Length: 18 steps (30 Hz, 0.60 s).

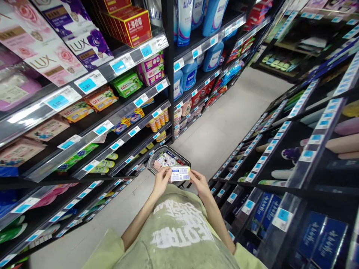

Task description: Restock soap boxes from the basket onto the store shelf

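Between both hands, in front of my body, I hold a small white soap-sized package [179, 174] with blue print, a barcode and a touch of yellow at its right end. My left hand [162, 180] pinches its left end. At the right end, the fingers of my right hand [199, 182] are closed on it. Just beyond the package is a dark grey shopping basket [153, 160], partly hidden by my hands and shirt. Several packaged goods [169, 158] lie in the basket; their kinds are hard to make out.
To the left, shelves [117, 65] carry boxed soaps [57, 59], wrapped bars [127, 84] and price tags. Blue bottles [190, 74] stand farther along. Close on my right runs another shelf unit [291, 179] with slippers and blue boxes [322, 239]. Between them stretches the pale aisle floor [218, 123].
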{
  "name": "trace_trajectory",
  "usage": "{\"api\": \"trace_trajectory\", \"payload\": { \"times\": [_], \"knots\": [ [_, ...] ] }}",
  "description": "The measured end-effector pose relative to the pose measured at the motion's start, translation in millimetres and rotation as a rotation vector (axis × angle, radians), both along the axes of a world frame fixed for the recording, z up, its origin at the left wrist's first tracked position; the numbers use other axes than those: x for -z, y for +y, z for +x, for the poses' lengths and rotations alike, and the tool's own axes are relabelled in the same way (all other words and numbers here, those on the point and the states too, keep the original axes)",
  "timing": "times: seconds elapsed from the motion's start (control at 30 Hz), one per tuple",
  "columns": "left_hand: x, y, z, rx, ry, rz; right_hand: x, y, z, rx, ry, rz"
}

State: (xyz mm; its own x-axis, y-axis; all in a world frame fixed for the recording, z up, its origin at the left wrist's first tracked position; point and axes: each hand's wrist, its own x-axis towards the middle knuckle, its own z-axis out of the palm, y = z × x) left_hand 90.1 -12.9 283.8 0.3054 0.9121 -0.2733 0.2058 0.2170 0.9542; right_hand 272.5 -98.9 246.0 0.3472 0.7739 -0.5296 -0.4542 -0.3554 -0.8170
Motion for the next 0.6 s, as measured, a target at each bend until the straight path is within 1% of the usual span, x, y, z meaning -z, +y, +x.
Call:
{"api": "trace_trajectory", "payload": {
  "times": [0.13, 0.27, 0.43, 0.6],
  "knots": [
    [1.3, -0.6, -0.1, 0.077, 0.055, 0.064, 4.2, -2.8, 0.8, -0.002, -0.015, -0.011],
    [-3.6, -1.3, -1.8, 0.163, 0.077, 0.120, 7.7, -5.2, 1.4, 0.008, -0.015, -0.021],
    [-6.4, -2.0, -3.4, 0.187, 0.076, 0.120, 8.5, -6.3, 1.6, 0.014, -0.006, -0.039],
    [0.7, -2.8, -3.9, 0.156, 0.075, 0.080, 7.2, -5.8, 0.1, 0.047, 0.017, -0.049]
  ]
}}
